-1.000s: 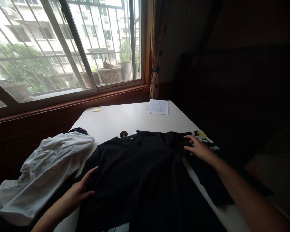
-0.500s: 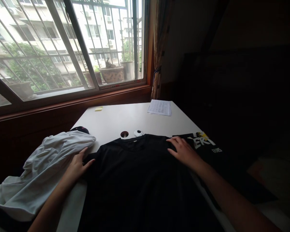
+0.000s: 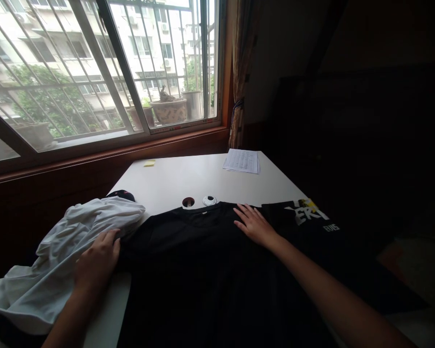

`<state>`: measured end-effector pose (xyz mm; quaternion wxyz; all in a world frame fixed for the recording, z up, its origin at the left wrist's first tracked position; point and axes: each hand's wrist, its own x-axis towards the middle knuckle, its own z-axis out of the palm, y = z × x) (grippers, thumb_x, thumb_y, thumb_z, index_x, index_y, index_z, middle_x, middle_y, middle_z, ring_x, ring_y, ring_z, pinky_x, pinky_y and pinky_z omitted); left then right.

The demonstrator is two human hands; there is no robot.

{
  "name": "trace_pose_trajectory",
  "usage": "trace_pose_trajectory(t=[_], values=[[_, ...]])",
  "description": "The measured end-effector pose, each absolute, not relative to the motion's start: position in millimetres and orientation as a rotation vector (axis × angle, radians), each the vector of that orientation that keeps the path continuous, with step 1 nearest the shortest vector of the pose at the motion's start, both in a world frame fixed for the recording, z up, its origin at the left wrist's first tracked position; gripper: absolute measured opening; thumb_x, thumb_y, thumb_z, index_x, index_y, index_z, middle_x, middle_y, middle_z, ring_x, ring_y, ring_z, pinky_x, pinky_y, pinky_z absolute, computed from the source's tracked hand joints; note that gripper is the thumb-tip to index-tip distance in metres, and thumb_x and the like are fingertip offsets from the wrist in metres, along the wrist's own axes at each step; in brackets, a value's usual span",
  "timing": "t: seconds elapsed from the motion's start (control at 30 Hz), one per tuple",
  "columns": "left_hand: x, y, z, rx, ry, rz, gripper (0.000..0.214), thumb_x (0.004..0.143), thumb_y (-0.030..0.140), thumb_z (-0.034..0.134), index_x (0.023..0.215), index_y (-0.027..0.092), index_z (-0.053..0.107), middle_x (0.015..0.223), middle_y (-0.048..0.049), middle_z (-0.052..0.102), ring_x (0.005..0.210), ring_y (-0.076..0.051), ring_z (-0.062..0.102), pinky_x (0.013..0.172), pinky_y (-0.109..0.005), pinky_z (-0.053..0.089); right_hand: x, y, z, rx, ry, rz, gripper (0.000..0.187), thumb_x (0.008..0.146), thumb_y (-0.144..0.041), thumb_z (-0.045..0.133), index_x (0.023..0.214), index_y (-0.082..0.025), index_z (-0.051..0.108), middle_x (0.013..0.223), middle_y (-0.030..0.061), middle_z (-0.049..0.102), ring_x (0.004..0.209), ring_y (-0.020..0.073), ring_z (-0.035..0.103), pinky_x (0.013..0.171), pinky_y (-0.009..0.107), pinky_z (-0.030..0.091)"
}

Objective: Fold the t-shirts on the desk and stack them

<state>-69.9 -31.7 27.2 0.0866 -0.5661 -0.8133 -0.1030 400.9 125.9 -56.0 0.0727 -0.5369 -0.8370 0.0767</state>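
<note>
A room in a home: a barred window (image 3: 94, 72) facing apartment blocks, a curtain (image 3: 241, 72), potted plants (image 3: 168, 108) outside, clothes (image 3: 58, 261) on a white table (image 3: 188, 179).

Two bare forearms, no sleeve visible up to the lower edge of the view. Left hand (image 3: 96, 258) with no ring, no watch and no glove, wrist also without band or bracelet. Right hand (image 3: 253, 225) the same: bare fingers, short nails as far as visible in the dim light, nothing worn on wrist or forearm.
</note>
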Motion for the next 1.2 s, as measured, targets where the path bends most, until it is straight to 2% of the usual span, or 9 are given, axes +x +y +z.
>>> trace_pose_trajectory(t=[0.07,0.17,0.27,0.37,0.47,0.6,0.83,1.2], values=[[-67,-29,25,-1.708,-2.333,-0.271,0.044,0.100,0.035,0.038,0.132,0.021,0.064,0.127,-0.0149,0.066,0.098,-0.035,0.068,0.078,-0.047,0.055,402,125,-55,-1.656,-2.506,0.231,0.065,0.104,-0.058,0.030,0.160,-0.026,0.035,0.169,0.0048,0.026,0.157,0.0285,0.017,0.126,0.053,0.015],[-56,-16,21,-1.857,-2.124,-0.319,0.043,0.100,0.030,0.038,0.131,0.017,0.065,0.125,-0.0153,0.066,0.113,-0.036,0.062,0.092,-0.048,0.053,397,124,-51,-1.676,-2.502,0.214,0.064,0.104,-0.055,0.030,0.159,-0.023,0.036,0.169,0.0056,0.026,0.157,0.0301,0.016,0.126,0.055,0.016],[-30,8,9,-2.227,-1.907,-0.343,0.042,0.101,0.031,0.041,0.133,0.017,0.065,0.135,-0.0124,0.064,0.127,-0.031,0.057,0.111,-0.044,0.044,381,126,-50,-1.581,-2.514,0.165,0.064,0.105,-0.052,0.029,0.159,-0.020,0.037,0.168,0.0080,0.028,0.156,0.0284,0.018,0.127,0.052,0.015],[6,39,-17,-2.460,-1.852,-0.257,0.051,0.103,0.040,0.041,0.145,0.016,0.055,0.153,-0.0119,0.052,0.146,-0.030,0.042,0.121,-0.045,0.034,358,130,-53,-1.495,-2.546,0.160,0.069,0.105,-0.055,0.025,0.160,-0.016,0.034,0.168,0.0110,0.026,0.156,0.0256,0.019,0.127,0.048,0.015],[32,69,-44,-2.435,-2.023,-0.104,0.062,0.104,0.051,0.036,0.156,0.017,0.041,0.165,-0.0119,0.034,0.154,-0.033,0.026,0.123,-0.054,0.026,340,138,-60,-1.511,-2.571,0.224,0.076,0.103,-0.062,0.023,0.162,-0.014,0.029,0.169,0.0117,0.020,0.157,0.0257,0.016,0.127,0.047,0.014],[33,96,-59,-2.342,-2.118,-0.094,0.067,0.105,0.056,0.027,0.162,0.021,0.028,0.169,-0.0077,0.020,0.157,-0.028,0.014,0.126,-0.051,0.015,338,154,-67,-1.531,-2.550,0.229,0.079,0.102,-0.066,0.022,0.164,-0.016,0.023,0.171,0.0092,0.015,0.157,0.0248,0.013,0.128,0.046,0.010],[15,114,-60,-2.296,-2.185,-0.077,0.071,0.104,0.059,0.023,0.163,0.019,0.023,0.170,-0.0059,0.018,0.158,-0.025,0.011,0.127,-0.053,0.013,348,182,-71,-1.606,-2.542,0.245,0.081,0.101,-0.066,0.021,0.164,-0.015,0.022,0.171,0.0073,0.013,0.158,0.0222,0.011,0.128,0.046,0.008],[11,142,-62,-2.169,-2.373,-0.122,0.071,0.104,0.059,0.018,0.162,0.019,0.026,0.171,-0.0067,0.014,0.158,-0.028,0.010,0.126,-0.059,0.011,350,214,-72,-1.744,-2.456,0.269,0.069,0.104,-0.058,0.022,0.163,-0.023,0.027,0.171,0.0017,0.016,0.158,0.0209,0.012,0.128,0.046,0.007]])
